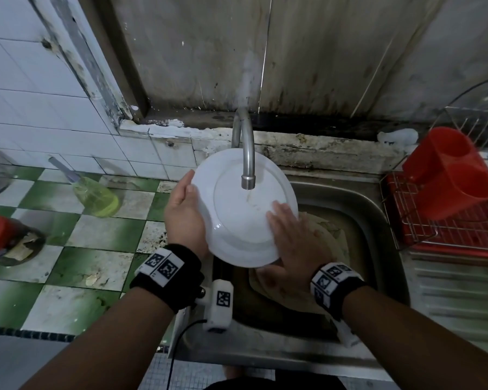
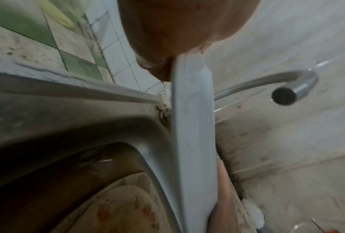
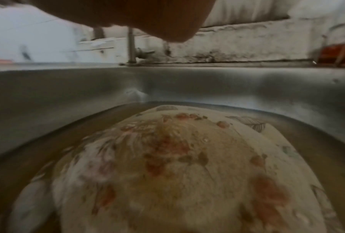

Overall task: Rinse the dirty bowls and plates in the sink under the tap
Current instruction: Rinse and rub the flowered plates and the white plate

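Nearest the person, low in the sink [image 1: 378, 220], a patterned plate [image 3: 187, 173] smeared with reddish food lies flat in murky water, directly under both hands. Above it the white plate [image 1: 237, 220] is held tilted, its face turned up toward the person and its far rim raised behind the spout. The left hand [image 1: 185, 212] grips the plate's left rim, thumb over the edge and fingers behind; the left wrist view shows that rim edge-on, running straight away from the palm. The right hand [image 1: 290, 243] lies on the plate's lower right face with fingers straight and spread, pressing rather than clasping. Farther back, the tap [image 1: 248, 170] ends right over the plate's centre; a thin stream seems to fall there, though it is too faint to be sure. Judgement: the left hand carries the weight, so the right is free to rub across the face toward the stream. On the tabletop to the left stands a soap bottle [image 1: 96, 198]; a red drying rack [image 1: 445, 198] sits right.
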